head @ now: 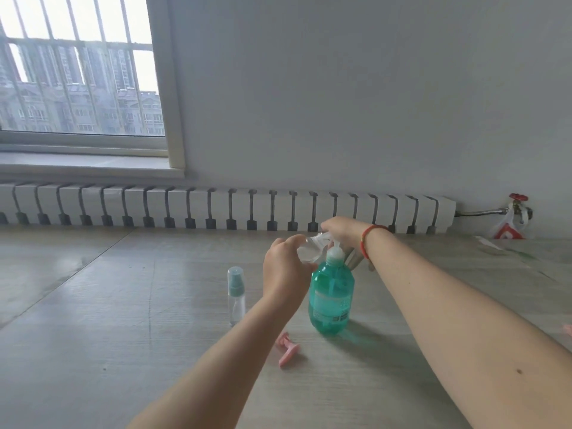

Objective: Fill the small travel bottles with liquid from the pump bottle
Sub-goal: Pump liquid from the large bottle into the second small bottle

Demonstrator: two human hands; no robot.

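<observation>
Handling | green pump bottle (331, 297) upright on table (123, 305), looks heavy, stable | left hand (286, 270) curled round clear travel bottle (309, 250), tilted at pump spout; light, slippery, grip mid-body | right hand (340, 230) presses pump head (334, 251), fingers bent | second travel bottle (236, 294) capped, apart.

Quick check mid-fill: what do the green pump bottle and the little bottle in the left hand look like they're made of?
Green pump bottle: likely glossy translucent plastic; liquid and light show through its teal wall. Small bottle held in the left hand: clear, colourless, probably thin plastic, though blur leaves glass possible.
</observation>
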